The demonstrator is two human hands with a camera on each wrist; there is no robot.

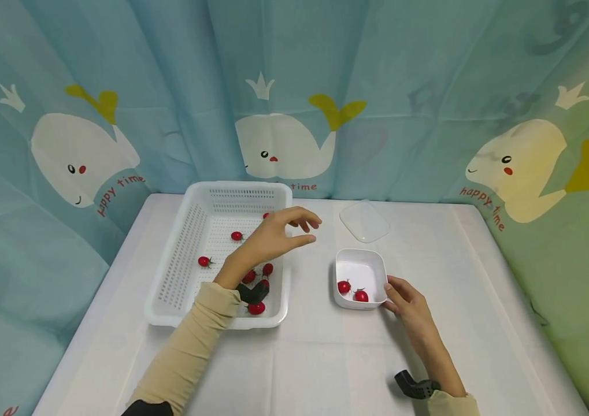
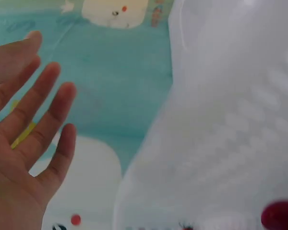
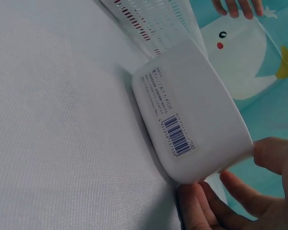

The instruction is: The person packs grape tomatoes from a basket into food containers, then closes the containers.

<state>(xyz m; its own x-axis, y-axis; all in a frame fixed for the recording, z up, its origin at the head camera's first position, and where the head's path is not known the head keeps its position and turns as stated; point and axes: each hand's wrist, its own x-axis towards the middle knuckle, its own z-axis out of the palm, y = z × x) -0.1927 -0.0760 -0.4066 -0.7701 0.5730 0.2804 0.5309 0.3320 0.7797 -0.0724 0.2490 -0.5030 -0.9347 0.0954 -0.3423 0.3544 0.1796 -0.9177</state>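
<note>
My left hand [image 1: 278,234] hovers above the right side of a white perforated basket [image 1: 177,283], its fingers loosely bent and apart. The left wrist view shows that hand [image 2: 26,139] with nothing in its grasp. Several cherry tomatoes [image 1: 236,236] lie in the basket, some partly hidden by the left arm. To the right, my right hand [image 1: 411,309] grips the near right corner of a white square container [image 1: 359,268], thumb by the rim. Two cherry tomatoes [image 1: 360,296] rest inside it. A barcode label [image 3: 175,129] marks the container's side in the right wrist view.
A clear lid [image 1: 365,222] lies flat on the white tablecloth [image 1: 315,358] behind the container. Blue-green curtains [image 1: 294,63] printed with whales hang close around the table's back and sides.
</note>
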